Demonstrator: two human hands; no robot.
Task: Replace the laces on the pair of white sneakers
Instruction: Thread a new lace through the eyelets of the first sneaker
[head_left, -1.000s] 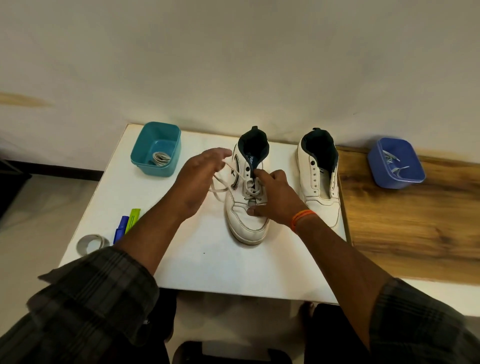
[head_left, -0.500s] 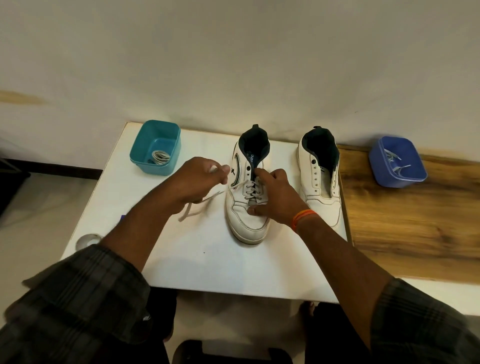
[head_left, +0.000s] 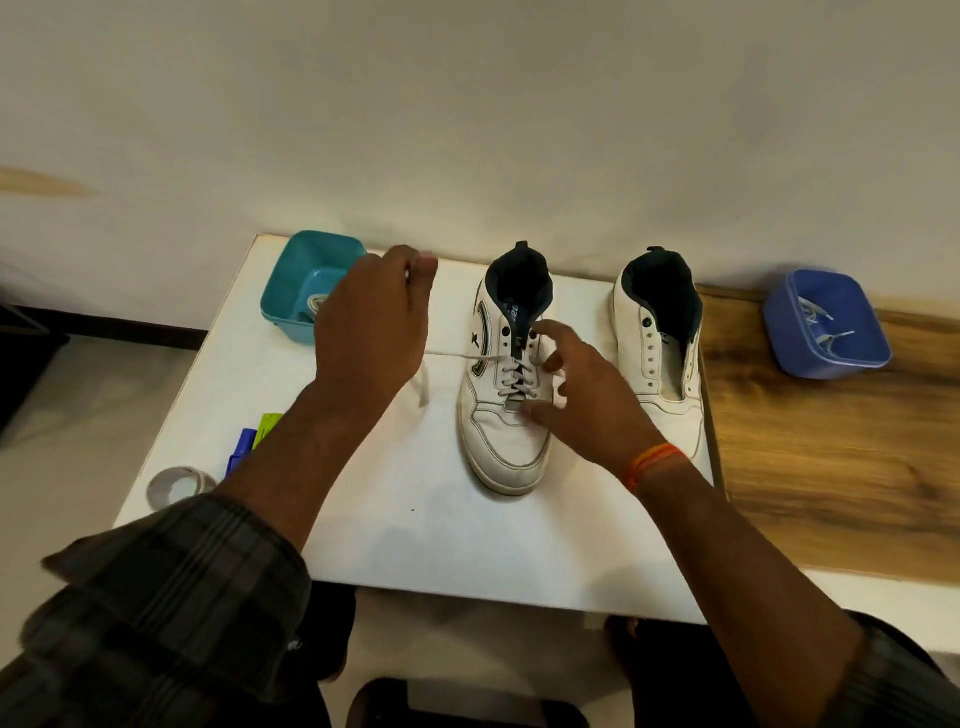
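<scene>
Sneakers sit side by side on the white table, toes toward the person, and the laced sneaker serves as the landmark. Just right of it stands the unlaced sneaker, its eyelets bare. A white lace runs out leftward from the landmark shoe's upper eyelets and rises to the left hand, which is raised left of the shoe with its fingers curled and thumb and fingertip pinching the lace; a loose end hangs below that hand. The right hand rests on the landmark shoe's right side, fingers spread and relaxed over the crossed lacing, holding nothing. Far left of the shoe, at the table's back corner, a teal bin holds coiled laces. Well to the right, on the wooden surface, a blue bin holds more laces. Left and nearer the person lie a blue marker, a green marker and a tape roll.
</scene>
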